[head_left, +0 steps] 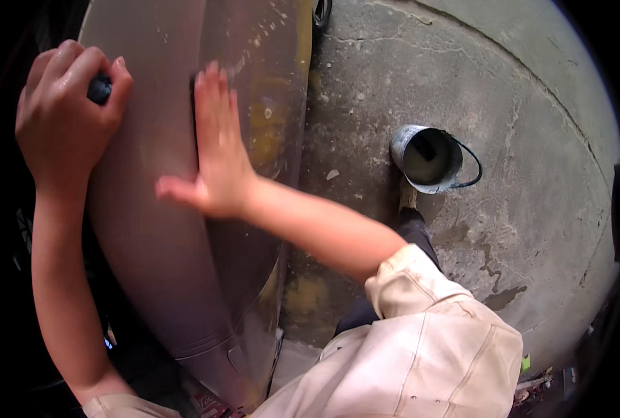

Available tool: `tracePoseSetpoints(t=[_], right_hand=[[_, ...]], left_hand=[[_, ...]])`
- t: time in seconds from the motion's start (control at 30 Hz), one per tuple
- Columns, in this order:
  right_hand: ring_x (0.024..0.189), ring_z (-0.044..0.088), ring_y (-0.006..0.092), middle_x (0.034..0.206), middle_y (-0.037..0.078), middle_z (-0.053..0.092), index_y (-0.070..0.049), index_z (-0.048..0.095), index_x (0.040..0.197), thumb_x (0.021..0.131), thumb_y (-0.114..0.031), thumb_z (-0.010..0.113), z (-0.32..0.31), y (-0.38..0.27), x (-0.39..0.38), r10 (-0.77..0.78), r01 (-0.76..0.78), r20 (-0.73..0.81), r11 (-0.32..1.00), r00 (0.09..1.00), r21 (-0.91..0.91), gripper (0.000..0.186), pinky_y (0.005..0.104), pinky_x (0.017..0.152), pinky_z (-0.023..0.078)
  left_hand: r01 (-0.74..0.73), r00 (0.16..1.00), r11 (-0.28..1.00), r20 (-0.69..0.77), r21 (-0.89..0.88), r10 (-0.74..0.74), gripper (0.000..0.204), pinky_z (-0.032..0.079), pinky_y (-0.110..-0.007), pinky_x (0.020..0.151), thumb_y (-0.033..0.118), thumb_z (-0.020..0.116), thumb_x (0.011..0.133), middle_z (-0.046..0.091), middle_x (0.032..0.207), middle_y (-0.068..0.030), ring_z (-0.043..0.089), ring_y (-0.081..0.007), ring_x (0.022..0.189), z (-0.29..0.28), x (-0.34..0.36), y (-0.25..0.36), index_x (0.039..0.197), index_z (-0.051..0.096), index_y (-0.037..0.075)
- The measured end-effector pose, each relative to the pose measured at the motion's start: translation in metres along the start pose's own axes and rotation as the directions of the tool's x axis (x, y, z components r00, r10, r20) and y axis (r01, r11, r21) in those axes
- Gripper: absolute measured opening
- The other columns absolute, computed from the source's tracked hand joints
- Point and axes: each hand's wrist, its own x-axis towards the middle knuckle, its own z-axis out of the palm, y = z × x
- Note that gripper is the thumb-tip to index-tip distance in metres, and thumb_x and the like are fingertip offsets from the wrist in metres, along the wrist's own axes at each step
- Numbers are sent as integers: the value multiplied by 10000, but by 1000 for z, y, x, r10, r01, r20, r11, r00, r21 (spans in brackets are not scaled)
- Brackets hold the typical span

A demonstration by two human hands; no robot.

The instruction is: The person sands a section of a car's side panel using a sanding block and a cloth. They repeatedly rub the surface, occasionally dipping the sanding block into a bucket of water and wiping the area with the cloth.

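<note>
A long, dull grey-brown vehicle body panel [160,230] with scuffs and yellowish patches runs up the left half of the view. At its left edge my left hand [66,104] is closed around a dark bluish wad [99,89], perhaps a cloth or sponge; most of it is hidden in the fist. My right hand [219,150] lies flat on the panel, fingers stretched forward and thumb spread out to the left. Along the fingers' left side shows a thin dark edge; whether it is a shadow or a thin sheet beneath cannot be made out. The right hand is slightly blurred.
On the concrete floor [505,209] to the right stands a metal bucket [402,150] with cloudy water, a dark object inside and its handle hanging rightward. My foot is just beside it. Wet patches [505,298] mark the floor. Small litter lies at the lower right.
</note>
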Motion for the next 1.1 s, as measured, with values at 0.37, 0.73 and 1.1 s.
tracePoseSetpoints(t=[0.37, 0.73, 1.1], right_hand=[[1566, 2, 507, 1689, 318, 20, 29, 6, 1632, 796, -699, 718, 1, 28, 46, 4, -10, -75, 997, 997, -73, 1318, 649, 1228, 32], [1555, 64, 517, 1673, 339, 68, 71, 76, 1614, 887, -667, 626, -14, 50, 70, 5, -13, -68, 994, 998, -112, 1173, 636, 1236, 48], [1563, 68, 498, 1684, 320, 66, 45, 91, 1625, 892, -689, 593, -15, 45, 89, 42, -47, -99, 998, 994, -41, 1153, 634, 1238, 36]], left_hand=[[14, 999, 999, 49, -42, -12, 232, 562, -308, 688, 282, 742, 879, 634, 805, 59, 680, -136, 871, 0, -1, -3, 725, 625, 153], [24, 998, 999, 53, -45, -22, 190, 558, -320, 719, 249, 730, 887, 654, 854, 35, 679, -174, 899, -2, 2, -5, 773, 633, 132], [-18, 995, 999, 101, -49, 23, 202, 564, -329, 747, 255, 722, 900, 662, 871, 26, 690, -192, 914, -3, 1, -11, 774, 631, 127]])
